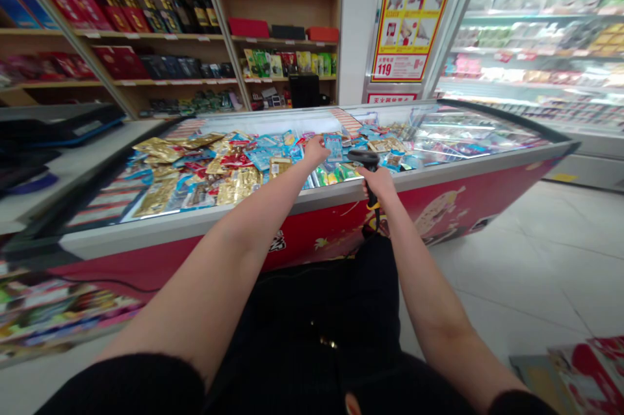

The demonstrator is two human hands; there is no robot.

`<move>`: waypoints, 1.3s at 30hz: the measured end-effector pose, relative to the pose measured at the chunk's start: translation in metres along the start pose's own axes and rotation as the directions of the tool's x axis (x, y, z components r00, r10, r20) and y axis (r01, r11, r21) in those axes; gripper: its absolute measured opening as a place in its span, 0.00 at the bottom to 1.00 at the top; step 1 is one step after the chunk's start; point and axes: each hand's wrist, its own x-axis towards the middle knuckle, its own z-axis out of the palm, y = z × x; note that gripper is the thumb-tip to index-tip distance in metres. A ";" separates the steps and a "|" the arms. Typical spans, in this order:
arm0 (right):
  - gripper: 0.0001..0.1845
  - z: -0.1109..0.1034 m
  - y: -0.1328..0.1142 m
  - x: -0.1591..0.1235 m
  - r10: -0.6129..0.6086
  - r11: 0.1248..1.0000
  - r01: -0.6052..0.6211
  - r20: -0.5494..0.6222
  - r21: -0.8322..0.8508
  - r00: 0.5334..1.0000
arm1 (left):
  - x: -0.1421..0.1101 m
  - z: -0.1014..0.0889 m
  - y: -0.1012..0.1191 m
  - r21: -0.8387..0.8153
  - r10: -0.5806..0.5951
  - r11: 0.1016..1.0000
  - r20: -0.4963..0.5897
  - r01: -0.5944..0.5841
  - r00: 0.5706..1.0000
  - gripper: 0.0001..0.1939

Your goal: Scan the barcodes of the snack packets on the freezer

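Observation:
My left hand [316, 151] reaches over the chest freezer, its fingers pinched on the edge of a small blue packet [334, 147]. The packet stands tilted up above the other goods. In my right hand [379, 182] is a black barcode scanner [364, 158] with a yellow-trimmed handle and a cable hanging down. The scanner's head points left, toward the blue packet, a short way apart from it. Gold packets [240, 186], along with red and blue ones, lie heaped on the freezer's glass top around my left hand. Green and yellow packs [336, 173] lie below the blue packet.
The red chest freezer [312, 233] runs across in front of me, with its grey rim near my forearms. A counter [73, 168] with dark equipment stands at the left. Shelves [166, 34] of boxed goods are behind, and a lit refrigerated display [536, 44] is at the right.

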 end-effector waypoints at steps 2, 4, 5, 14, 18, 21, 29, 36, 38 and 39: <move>0.13 0.002 -0.004 -0.002 0.004 1.000 -0.004 0.006 -0.008 1.000 | -0.001 -0.005 0.000 0.001 0.004 1.000 -0.004 -0.004 1.000 0.18; 0.14 0.004 -0.008 -0.006 0.012 1.000 -0.011 0.012 -0.015 1.000 | -0.002 -0.009 -0.002 -0.014 0.000 1.000 -0.007 0.000 1.000 0.17; 0.15 0.006 -0.010 -0.007 0.015 1.000 -0.015 0.014 -0.017 1.000 | -0.002 -0.011 -0.002 -0.024 -0.002 1.000 -0.009 0.001 1.000 0.18; 0.17 0.017 -0.023 -0.019 0.014 0.999 -0.012 0.058 -0.038 0.998 | -0.003 -0.023 -0.012 -0.110 -0.007 0.994 -0.035 0.003 0.999 0.18; 0.17 0.020 -0.026 -0.020 0.011 0.999 -0.009 0.064 -0.039 0.998 | -0.008 -0.029 -0.015 -0.173 -0.017 0.985 -0.036 0.011 0.999 0.21; 0.17 0.024 -0.029 -0.021 -0.006 1.000 0.008 0.062 -0.029 0.998 | -0.010 -0.035 -0.017 -0.172 -0.024 0.985 -0.039 0.017 0.999 0.21; 0.16 0.054 -0.037 -0.019 -0.027 0.998 0.032 0.117 -0.046 0.993 | -0.013 -0.070 -0.036 -0.109 -0.100 0.990 -0.111 0.088 0.989 0.23; 0.15 0.088 -0.044 -0.020 -0.072 0.995 0.085 0.214 -0.052 0.974 | -0.009 -0.123 -0.074 -0.081 -0.186 0.981 -0.185 0.174 0.965 0.24; 0.15 0.093 -0.045 -0.021 -0.078 0.995 0.090 0.218 -0.043 0.973 | -0.008 -0.141 -0.084 -0.070 -0.217 0.976 -0.204 0.207 0.955 0.25; 0.16 0.094 -0.046 -0.022 -0.079 0.995 0.089 0.218 -0.036 0.973 | -0.008 -0.150 -0.089 -0.060 -0.232 0.973 -0.230 0.224 0.945 0.25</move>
